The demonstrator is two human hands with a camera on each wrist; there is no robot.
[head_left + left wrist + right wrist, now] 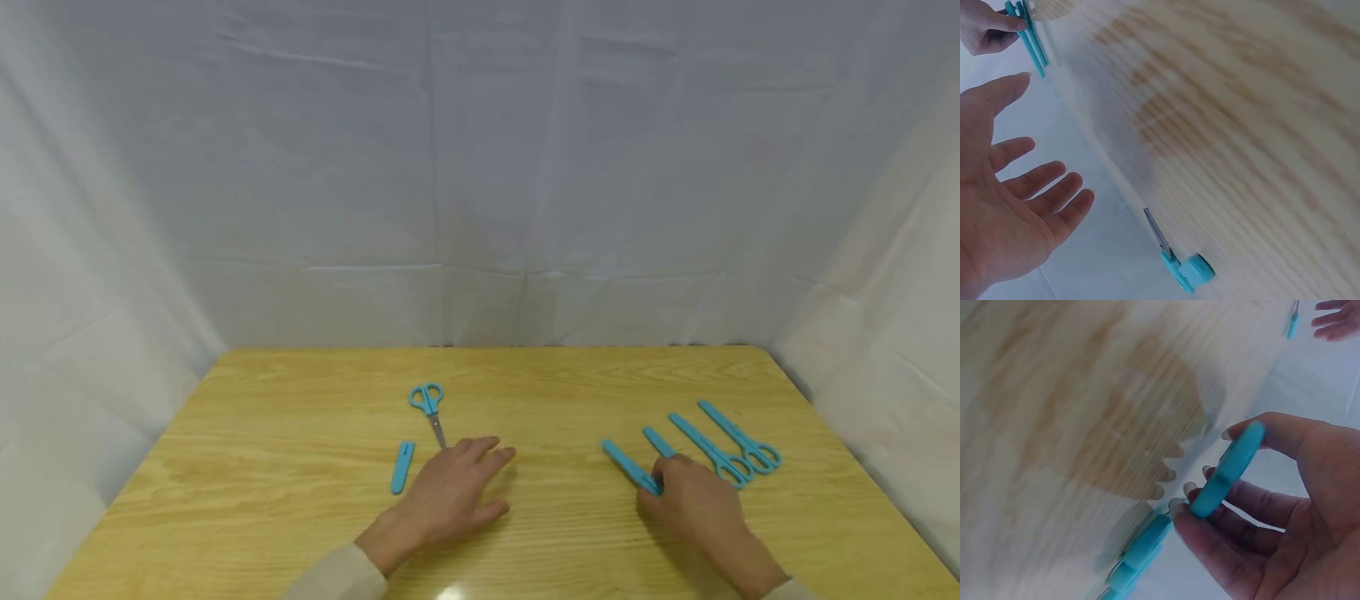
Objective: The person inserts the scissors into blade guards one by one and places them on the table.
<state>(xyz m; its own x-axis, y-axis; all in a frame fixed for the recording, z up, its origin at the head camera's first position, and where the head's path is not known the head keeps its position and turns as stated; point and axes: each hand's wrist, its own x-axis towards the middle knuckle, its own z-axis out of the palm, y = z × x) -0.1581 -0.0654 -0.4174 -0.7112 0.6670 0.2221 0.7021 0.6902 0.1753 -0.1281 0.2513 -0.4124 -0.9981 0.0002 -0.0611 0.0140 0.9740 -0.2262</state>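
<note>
Near the right side of the table, my right hand [701, 504] pinches the handle end of a pair of blue scissors [628, 465], the blades covered by a blue sheath. Thumb and fingers clasp the blue handle [1225, 472] in the right wrist view. Another blue sheath tip [657, 442] shows beyond this hand, its rear part hidden. My left hand [453, 492], fingers spread, is held over the table with nothing in it. Just beyond its fingers lie scissors with bare metal blades [429, 404], tips partly covered by the hand. A loose blue sheath [402, 467] lies to their left.
Two more sheathed blue scissors, one inner pair [705, 442] and one outer pair [738, 435], lie side by side at the right. The wooden table [300, 400] ends at white cloth [480, 208] behind and on both sides.
</note>
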